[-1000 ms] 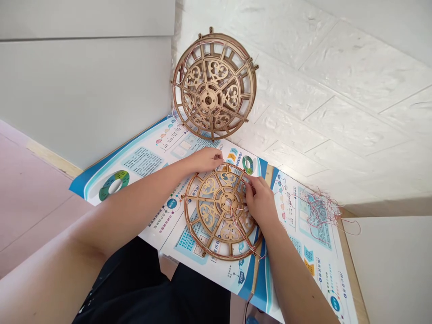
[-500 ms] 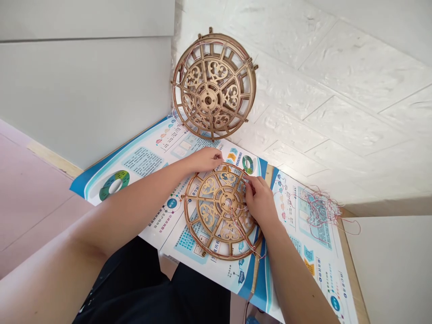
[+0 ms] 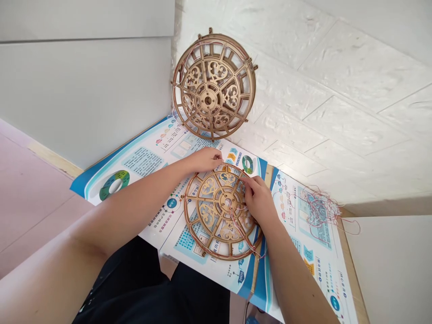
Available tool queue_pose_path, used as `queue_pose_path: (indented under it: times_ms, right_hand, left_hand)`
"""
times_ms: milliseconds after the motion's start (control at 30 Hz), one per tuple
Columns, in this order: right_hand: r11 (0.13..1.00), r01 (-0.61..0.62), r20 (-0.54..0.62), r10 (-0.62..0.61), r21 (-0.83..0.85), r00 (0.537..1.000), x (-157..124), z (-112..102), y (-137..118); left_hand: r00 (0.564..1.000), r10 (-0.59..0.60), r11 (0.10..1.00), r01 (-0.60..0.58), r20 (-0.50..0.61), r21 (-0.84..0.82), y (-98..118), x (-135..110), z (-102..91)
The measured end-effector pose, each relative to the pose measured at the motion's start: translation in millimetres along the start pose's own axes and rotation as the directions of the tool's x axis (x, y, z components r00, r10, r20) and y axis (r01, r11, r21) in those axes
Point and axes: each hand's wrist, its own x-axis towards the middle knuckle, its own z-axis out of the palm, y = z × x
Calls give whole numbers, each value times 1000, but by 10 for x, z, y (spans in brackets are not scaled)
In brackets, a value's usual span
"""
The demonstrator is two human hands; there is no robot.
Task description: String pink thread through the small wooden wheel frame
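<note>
A round openwork wooden wheel, with scroll-shaped cutouts and spokes, lies flat on the printed sheets. Red and white thin wire runs from its hub to the near right rim and along the edge. My left hand is closed at the far rim, its fingertips curled down against the wood. Over the wheel's upper right side, my right hand is closed in a pinch, index finger stretched toward the inner ring. Thin wire leads to this hand; the exact grip point is hidden by the fingers.
An assembly of similar wooden wheels stands upright behind, near the white brick-patterned wall. A tangle of red and white wire lies at the right. Printed sheets cover the tabletop. A grey panel rises on the left.
My right hand has shifted slightly left, its index finger now reaching further over the wheel. My left hand, the wheel and the standing assembly look the same.
</note>
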Motion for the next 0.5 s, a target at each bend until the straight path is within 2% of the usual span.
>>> queue_pose_path:
  times_ms: [167,500]
  right_hand:
    - [1000,-22,-11,22,13,1000,1,-3,-10]
    - [1000,9,15,-9,-10,1000,-3,3,-1]
  left_hand:
    - [1000,10,1000,-10,-3,2,-9,4,2]
    - [1000,-1,1000,1,3,0,-6,1,3]
